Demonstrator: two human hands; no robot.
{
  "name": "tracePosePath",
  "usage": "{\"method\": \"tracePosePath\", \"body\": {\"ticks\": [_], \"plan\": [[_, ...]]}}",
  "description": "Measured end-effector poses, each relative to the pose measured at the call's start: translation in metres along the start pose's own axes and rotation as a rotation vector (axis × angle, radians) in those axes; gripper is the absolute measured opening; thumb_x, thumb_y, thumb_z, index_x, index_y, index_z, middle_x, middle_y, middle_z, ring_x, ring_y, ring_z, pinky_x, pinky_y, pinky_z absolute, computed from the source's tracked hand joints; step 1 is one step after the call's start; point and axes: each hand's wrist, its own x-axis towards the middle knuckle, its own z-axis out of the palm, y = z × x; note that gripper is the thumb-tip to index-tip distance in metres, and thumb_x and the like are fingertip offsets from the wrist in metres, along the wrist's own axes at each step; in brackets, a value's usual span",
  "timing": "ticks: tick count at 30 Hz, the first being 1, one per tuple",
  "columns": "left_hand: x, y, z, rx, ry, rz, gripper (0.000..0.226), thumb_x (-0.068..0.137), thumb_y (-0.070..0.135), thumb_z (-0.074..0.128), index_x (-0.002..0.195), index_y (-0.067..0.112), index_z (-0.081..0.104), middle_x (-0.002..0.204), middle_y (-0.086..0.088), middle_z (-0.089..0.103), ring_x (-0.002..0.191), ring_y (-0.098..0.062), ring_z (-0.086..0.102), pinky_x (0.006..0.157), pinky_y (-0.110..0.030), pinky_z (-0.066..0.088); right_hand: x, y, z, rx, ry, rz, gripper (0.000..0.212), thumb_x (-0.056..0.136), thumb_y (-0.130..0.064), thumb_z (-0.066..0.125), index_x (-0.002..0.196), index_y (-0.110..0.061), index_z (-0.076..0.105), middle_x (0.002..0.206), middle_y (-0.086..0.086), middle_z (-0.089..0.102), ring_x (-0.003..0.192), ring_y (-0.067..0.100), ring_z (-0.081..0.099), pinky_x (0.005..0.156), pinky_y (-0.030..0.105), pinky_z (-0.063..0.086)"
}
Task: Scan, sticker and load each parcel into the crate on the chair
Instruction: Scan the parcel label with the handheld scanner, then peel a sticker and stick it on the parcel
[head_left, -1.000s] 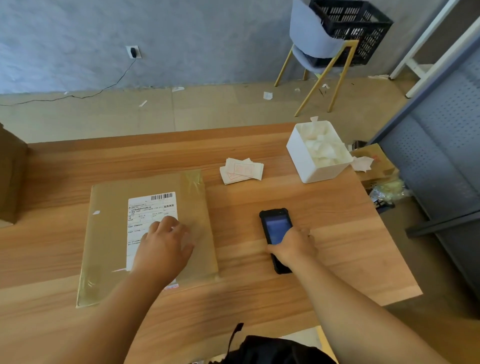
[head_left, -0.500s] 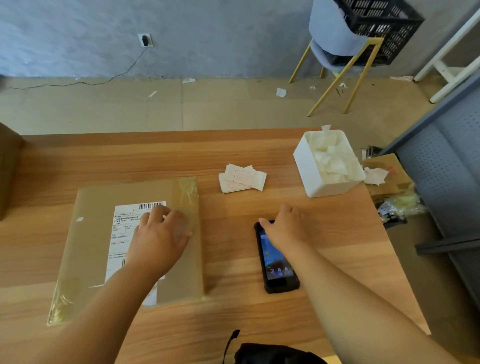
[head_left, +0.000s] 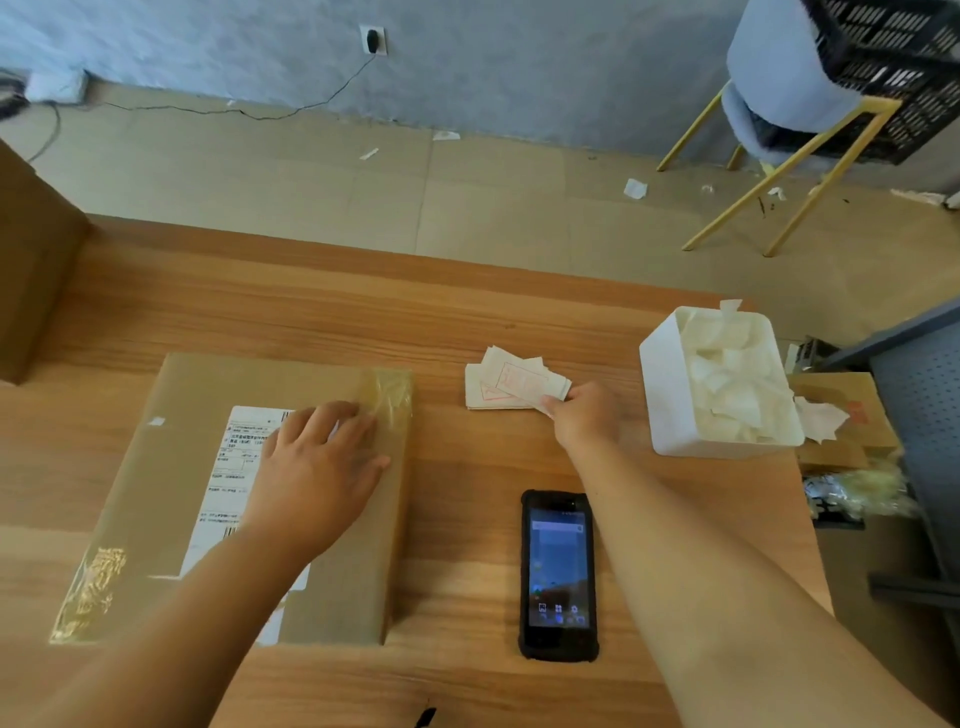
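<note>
A wooden table (head_left: 467, 312) fills the middle. At three o'clock on it stands a white tub (head_left: 670, 395) full of paper scraps. At nine o'clock sits a big brown box (head_left: 31, 270). At twelve o'clock a black plug (head_left: 372, 39) is in the wall. A bit of paper (head_left: 635, 188) lies on the floor at one o'clock.

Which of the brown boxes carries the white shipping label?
The flat parcel under the left hand; the tall box at far left and the carton beyond the white bin show no such label.
</note>
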Motion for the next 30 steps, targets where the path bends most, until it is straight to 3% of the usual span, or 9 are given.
{"method": "tracePosePath", "body": {"ticks": [3, 5, 9, 14, 18, 24, 27, 30], "plan": [[-0.002, 0.0, -0.001, 0.012, 0.0, 0.001, 0.049, 0.078, 0.05, 0.05, 0.11, 0.016, 0.067, 0.115, -0.004, 0.062, 0.104, -0.039, 0.056, 0.083, -0.053, 0.046, 0.001, 0.001, 0.001, 0.043, 0.07, 0.021, 0.011, 0.084, -0.022, 0.071, 0.086, -0.012, 0.067, 0.095, 0.005, 0.069, 0.063, 0.01, 0.052, 0.047, 0.021, 0.033], [-0.003, 0.001, 0.0, 0.003, -0.004, -0.007, 0.056, 0.078, 0.052, 0.041, 0.111, 0.015, 0.066, 0.118, -0.005, 0.062, 0.106, -0.038, 0.055, 0.084, -0.052, 0.045, 0.001, 0.002, 0.001, 0.088, 0.091, 0.03, 0.01, 0.084, -0.02, 0.071, 0.088, -0.013, 0.067, 0.094, 0.005, 0.069, 0.062, 0.009, 0.05, 0.048, 0.021, 0.032], [-0.005, 0.004, 0.004, -0.034, -0.006, -0.034, 0.059, 0.08, 0.051, 0.037, 0.116, 0.012, 0.065, 0.123, -0.007, 0.059, 0.111, -0.037, 0.052, 0.091, -0.052, 0.042, -0.002, 0.001, 0.0, 0.093, 0.096, -0.001, 0.006, 0.088, -0.016, 0.064, 0.091, -0.019, 0.059, 0.101, 0.004, 0.068, 0.076, 0.015, 0.055, 0.049, 0.021, 0.034], [-0.007, 0.006, 0.003, -0.035, -0.019, -0.04, 0.064, 0.081, 0.052, 0.033, 0.121, 0.012, 0.062, 0.129, -0.007, 0.056, 0.118, -0.036, 0.048, 0.097, -0.051, 0.038, -0.007, 0.001, -0.003, 0.01, 0.089, -0.05, 0.01, 0.09, -0.01, 0.058, 0.093, -0.017, 0.05, 0.106, 0.004, 0.064, 0.078, 0.015, 0.053, 0.044, 0.018, 0.03], [-0.009, 0.006, 0.002, -0.045, -0.045, -0.06, 0.056, 0.083, 0.046, 0.045, 0.127, 0.014, 0.057, 0.136, -0.006, 0.051, 0.125, -0.034, 0.042, 0.102, -0.049, 0.034, -0.013, 0.003, -0.006, 0.025, 0.099, -0.069, 0.02, 0.091, -0.009, 0.056, 0.082, -0.022, 0.043, 0.095, 0.002, 0.057, 0.069, 0.01, 0.049, 0.045, 0.019, 0.031], [-0.008, 0.0, 0.004, -0.064, -0.109, -0.045, 0.055, 0.087, 0.038, 0.06, 0.136, 0.017, 0.048, 0.145, -0.003, 0.04, 0.134, -0.028, 0.03, 0.109, -0.045, 0.028, -0.019, 0.005, -0.016, 0.046, 0.107, -0.06, 0.005, 0.095, -0.022, 0.053, 0.094, -0.019, 0.05, 0.084, -0.005, 0.052, 0.069, 0.011, 0.048, 0.057, 0.027, 0.038], [-0.005, -0.002, -0.002, -0.148, -0.118, -0.025, 0.051, 0.081, 0.028, 0.071, 0.127, 0.011, 0.057, 0.139, -0.007, 0.046, 0.128, -0.034, 0.037, 0.107, -0.044, 0.031, -0.032, 0.003, -0.023, 0.173, 0.169, -0.09, 0.005, 0.094, -0.019, 0.056, 0.093, -0.019, 0.051, 0.084, -0.006, 0.053, 0.069, 0.006, 0.05, 0.053, 0.023, 0.039], [-0.011, -0.001, -0.01, -0.231, -0.035, 0.0, 0.039, 0.076, 0.019, 0.076, 0.112, 0.007, 0.066, 0.124, -0.011, 0.056, 0.117, -0.038, 0.046, 0.097, -0.045, 0.038, -0.055, -0.005, -0.028, 0.4, 0.071, -0.135, 0.006, 0.092, -0.015, 0.059, 0.093, -0.019, 0.054, 0.091, -0.006, 0.06, 0.077, 0.011, 0.063, 0.053, 0.02, 0.05]]}}
